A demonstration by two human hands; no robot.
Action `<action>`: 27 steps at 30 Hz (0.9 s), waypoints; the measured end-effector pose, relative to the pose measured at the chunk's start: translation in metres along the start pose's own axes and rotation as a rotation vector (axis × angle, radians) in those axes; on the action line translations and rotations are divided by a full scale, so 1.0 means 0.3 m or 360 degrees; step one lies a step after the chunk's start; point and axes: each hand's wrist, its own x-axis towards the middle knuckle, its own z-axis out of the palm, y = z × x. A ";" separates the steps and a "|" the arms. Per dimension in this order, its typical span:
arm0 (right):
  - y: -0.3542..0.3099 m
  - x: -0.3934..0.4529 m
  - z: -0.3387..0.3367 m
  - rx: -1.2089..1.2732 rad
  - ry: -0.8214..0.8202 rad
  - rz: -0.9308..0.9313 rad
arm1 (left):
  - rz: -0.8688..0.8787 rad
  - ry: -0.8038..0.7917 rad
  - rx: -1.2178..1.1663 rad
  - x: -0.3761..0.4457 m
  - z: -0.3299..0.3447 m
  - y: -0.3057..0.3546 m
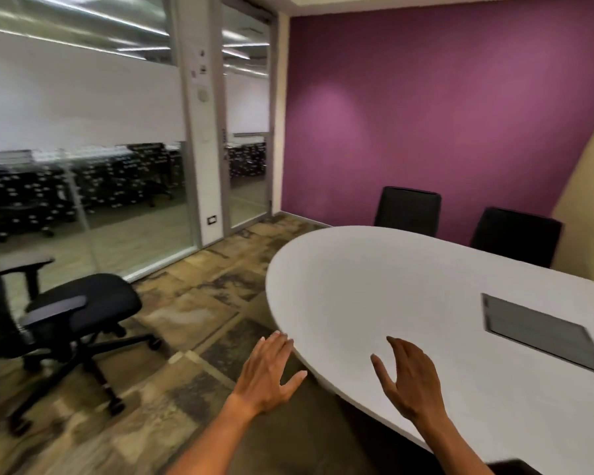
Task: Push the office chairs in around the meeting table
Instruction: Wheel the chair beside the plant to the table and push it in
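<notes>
Ok, both ur hands, left hand [266, 373] & right hand [410, 382], fingers spread, gripping nothing; stray chair [66, 323] sits well left of table [374, 286], prob next target.

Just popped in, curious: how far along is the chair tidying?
Done: two black chairs sit tucked at the table. In hand: nothing; the left hand and right hand are open and empty. Left: the swivel chair stands apart by the glass wall.

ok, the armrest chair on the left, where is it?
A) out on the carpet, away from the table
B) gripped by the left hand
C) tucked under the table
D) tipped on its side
A: the armrest chair stands upright on the carpet, apart from the table; neither hand touches it.
</notes>
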 end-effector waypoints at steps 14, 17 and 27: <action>-1.420 0.404 0.481 0.0336 -0.0119 -0.0566 | -0.0716 0.0282 0.0250 -0.521 -0.569 -1.331; -1.647 0.487 0.566 0.0339 -0.0154 -0.0721 | -0.0817 0.0264 0.0280 -0.595 -0.637 -1.511; -2.615 0.952 1.172 0.0618 -0.0349 -0.1184 | -0.1340 0.0315 0.0508 -0.653 -0.915 -2.362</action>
